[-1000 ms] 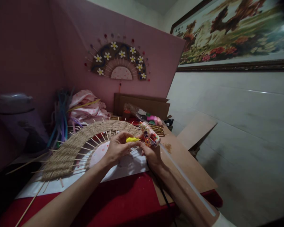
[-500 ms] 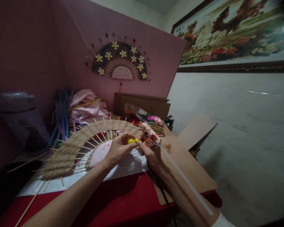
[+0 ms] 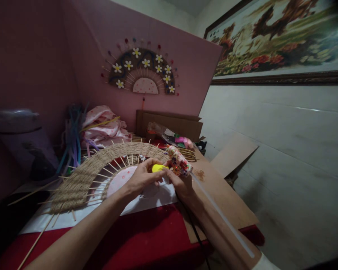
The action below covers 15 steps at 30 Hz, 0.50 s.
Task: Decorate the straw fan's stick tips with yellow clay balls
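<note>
Desk (image 3: 146,232), red-clad, carried the woven fan (image 3: 79,183), which lay left of and beyond the wrists as I worked from afar. My right hand (image 3: 183,185) held a flower-patterned glue gun (image 3: 178,157), handle hidden, its glue stick (image 3: 222,217) trailing along the forearm. My left hand (image 3: 139,178) pinched a small yellow piece (image 3: 159,168) between them, right fingertips at its end. Success, I judged, called for light pressure and the gun's front pointed away.

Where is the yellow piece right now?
In the head view, the yellow piece is slightly left of and below centre, in the left hand, beside the floral-patterned tool in the right hand.
</note>
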### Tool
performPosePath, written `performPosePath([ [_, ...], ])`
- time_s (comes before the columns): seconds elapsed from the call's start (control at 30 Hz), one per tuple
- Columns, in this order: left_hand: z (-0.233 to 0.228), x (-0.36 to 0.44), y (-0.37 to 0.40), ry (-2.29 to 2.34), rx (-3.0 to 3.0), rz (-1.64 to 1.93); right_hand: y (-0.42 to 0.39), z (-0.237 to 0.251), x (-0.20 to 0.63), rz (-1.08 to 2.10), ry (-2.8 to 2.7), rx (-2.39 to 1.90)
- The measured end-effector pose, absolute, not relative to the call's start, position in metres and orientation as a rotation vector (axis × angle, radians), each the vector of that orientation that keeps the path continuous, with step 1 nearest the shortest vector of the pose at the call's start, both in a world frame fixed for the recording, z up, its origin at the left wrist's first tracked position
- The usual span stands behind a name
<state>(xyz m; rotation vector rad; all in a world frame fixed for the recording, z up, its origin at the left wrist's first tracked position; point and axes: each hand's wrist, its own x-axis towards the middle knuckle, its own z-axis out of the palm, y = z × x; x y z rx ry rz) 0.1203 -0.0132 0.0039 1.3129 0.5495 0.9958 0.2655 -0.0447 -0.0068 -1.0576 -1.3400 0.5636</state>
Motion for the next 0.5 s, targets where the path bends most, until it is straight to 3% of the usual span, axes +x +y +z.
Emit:
performPosePath([
  [0.5,0.0022,0.1189,-0.0106,0.594,1.328,0.957,-0.0496,-0.002,0.265,0.51,-1.371,-1.053],
])
